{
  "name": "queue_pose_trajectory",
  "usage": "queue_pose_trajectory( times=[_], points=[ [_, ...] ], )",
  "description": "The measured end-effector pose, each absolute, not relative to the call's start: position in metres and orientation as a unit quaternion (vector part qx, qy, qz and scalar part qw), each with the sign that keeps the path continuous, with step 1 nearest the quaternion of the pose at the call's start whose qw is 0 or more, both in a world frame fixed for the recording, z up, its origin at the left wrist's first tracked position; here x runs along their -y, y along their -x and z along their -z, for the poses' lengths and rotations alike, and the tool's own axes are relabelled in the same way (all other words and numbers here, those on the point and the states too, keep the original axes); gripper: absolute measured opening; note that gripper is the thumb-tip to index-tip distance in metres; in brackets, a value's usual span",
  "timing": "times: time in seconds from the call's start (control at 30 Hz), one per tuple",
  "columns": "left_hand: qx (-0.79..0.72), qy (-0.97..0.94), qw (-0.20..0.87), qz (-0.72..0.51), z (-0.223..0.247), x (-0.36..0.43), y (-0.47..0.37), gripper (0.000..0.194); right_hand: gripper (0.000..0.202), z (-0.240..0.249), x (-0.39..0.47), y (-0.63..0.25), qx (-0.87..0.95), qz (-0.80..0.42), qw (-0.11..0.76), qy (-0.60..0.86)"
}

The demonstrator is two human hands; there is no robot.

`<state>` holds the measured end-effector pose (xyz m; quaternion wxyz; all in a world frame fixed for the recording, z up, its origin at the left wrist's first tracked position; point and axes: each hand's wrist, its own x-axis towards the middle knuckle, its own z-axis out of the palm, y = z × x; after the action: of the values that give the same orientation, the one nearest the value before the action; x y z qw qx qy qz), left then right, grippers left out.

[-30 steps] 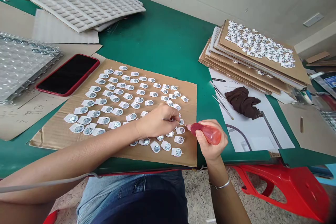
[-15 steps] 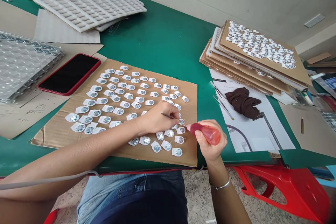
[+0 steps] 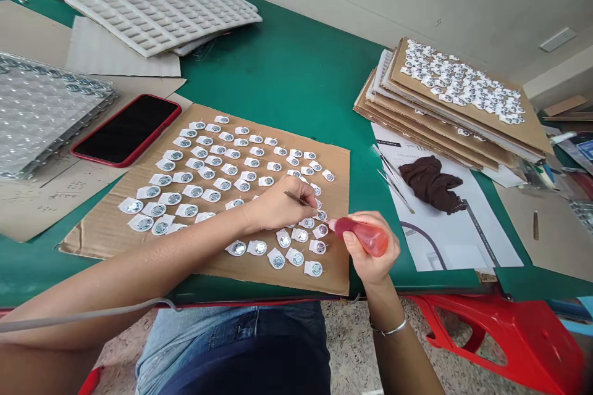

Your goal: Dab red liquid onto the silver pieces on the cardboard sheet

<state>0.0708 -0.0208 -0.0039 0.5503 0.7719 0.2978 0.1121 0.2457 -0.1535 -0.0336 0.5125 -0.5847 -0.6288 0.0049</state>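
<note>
Red rounded squeeze bottle (image 3: 370,238), gripped by right hand (image 3: 378,264), is best pressed lightly beside 1 white-tabbed silver disc (image 3: 321,216) on brown cardboard (image 3: 208,259), while slim metal tool (image 3: 293,197) is pinched between fingers of left hand (image 3: 274,208).

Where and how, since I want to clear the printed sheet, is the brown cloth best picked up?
Probably by the bunched middle of the cloth, pinched from above and the right: it looks soft and crumpled, so its folds should gather between the fingers, and the tweezers lie close on its left.
</note>
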Motion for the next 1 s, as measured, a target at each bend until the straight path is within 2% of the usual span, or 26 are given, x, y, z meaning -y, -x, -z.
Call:
queue_pose_trajectory(
  times=[0.83,1.0],
  points=[
    [-0.307,-0.768,0.551,-0.109,0.0022,0.0216,-0.0709,0.014,0.026,0.0332,0.1528,-0.2442,0.631,-0.025,0.519,0.576],
    [-0.311,-0.773,0.542,-0.114,0.0052,0.0238,-0.0706,0.013,0.018,0.0366,0.1564,-0.2480,0.550,-0.002,0.606,0.575]
  ],
)
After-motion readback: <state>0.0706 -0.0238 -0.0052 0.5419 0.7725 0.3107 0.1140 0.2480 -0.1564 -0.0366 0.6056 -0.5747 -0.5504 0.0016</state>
